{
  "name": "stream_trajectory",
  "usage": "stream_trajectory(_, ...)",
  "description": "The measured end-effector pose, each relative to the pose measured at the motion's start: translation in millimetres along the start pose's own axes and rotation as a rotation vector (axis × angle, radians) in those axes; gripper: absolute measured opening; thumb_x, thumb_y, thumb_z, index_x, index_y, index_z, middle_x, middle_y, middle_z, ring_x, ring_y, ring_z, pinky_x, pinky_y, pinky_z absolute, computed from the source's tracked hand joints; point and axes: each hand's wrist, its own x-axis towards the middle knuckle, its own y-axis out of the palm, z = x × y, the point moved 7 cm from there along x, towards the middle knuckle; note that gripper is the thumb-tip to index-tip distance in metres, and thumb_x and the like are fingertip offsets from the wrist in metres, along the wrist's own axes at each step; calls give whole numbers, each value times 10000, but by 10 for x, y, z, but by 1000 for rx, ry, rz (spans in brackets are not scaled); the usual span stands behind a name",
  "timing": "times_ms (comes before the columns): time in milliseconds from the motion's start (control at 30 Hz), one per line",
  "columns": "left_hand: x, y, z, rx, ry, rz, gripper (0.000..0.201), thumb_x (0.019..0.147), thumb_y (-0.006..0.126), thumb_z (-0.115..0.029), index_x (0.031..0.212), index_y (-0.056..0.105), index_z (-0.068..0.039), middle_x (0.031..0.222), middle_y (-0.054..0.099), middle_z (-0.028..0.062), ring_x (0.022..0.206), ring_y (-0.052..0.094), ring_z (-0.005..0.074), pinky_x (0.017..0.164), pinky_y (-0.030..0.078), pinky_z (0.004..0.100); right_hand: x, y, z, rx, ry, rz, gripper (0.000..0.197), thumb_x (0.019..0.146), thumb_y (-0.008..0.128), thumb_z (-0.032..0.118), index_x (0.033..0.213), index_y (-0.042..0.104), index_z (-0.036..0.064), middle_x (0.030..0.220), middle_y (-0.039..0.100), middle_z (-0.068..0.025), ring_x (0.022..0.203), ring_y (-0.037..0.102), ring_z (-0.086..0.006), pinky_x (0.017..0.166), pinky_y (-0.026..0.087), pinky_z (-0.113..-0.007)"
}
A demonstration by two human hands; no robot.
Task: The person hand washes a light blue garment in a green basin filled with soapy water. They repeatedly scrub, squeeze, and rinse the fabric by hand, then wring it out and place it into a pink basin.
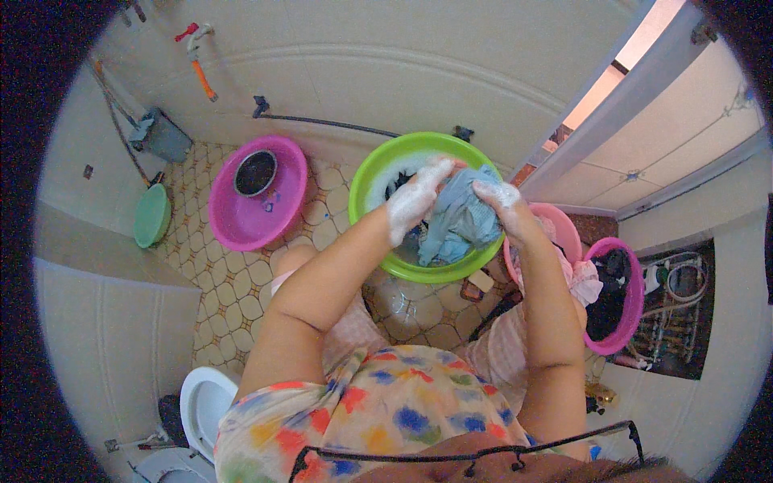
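A light blue wet garment (460,216) is bunched between my two hands over a lime green basin (366,161). White suds coat my left hand (420,196), which is closed on the garment's left and upper part; foam blurs its fingers. On the other side, my right hand (501,203), also foamy, grips the garment's right edge. Below the hands the basin holds soapy water and some dark cloth, partly hidden by the garment. A pale bar of soap (481,280) lies by a small brown dish on the floor, just outside the basin's near right rim.
A magenta basin (223,211) with a dark round pan (256,173) stands left. At right are a pink tub (561,228) of pink cloth and a magenta basin (634,310) of dark clothes. A toilet (197,406) is near left, a tap (196,48) on the wall.
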Motion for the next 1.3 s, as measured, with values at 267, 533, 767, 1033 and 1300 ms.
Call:
stream_trajectory(267,-34,116,356,405,20,29,373,789,559,-327,1040,538,-51,821,583,22,643,481,87,593,405,231,15,-239,132,563,-104,-286,268,828,543,256,1001,525,51,941,572,-57,850,562,-171,765,468,-301)
stream_trajectory(533,-169,58,43,161,164,-253,471,816,549,-319,1162,403,-34,1036,519,82,964,492,162,849,394,304,-85,-434,323,-203,-662,-656,239,797,522,137,1023,496,63,975,530,-63,912,517,-200,792,426,-313)
stream_trajectory(767,23,-125,317,-598,47,-282,235,839,526,-345,933,497,-132,918,529,47,819,530,153,709,458,316,-172,655,218,-799,-618,-249,223,695,606,173,886,561,69,938,545,-174,869,541,-348,742,447,-390)
stream_trajectory(1033,153,332,467,-756,126,-51,306,886,396,-357,1055,511,-130,980,579,27,921,555,166,813,450,322,-60,225,464,-683,-555,-538,165,662,632,153,779,557,64,732,567,-144,669,567,-329,597,454,-385)
stream_trajectory(1300,209,50,433,-883,-137,-100,337,869,416,-381,640,507,-151,617,570,15,551,556,184,501,472,358,-323,816,347,-870,-863,-347,296,610,663,237,863,592,102,772,592,-153,679,579,-335,615,469,-398)
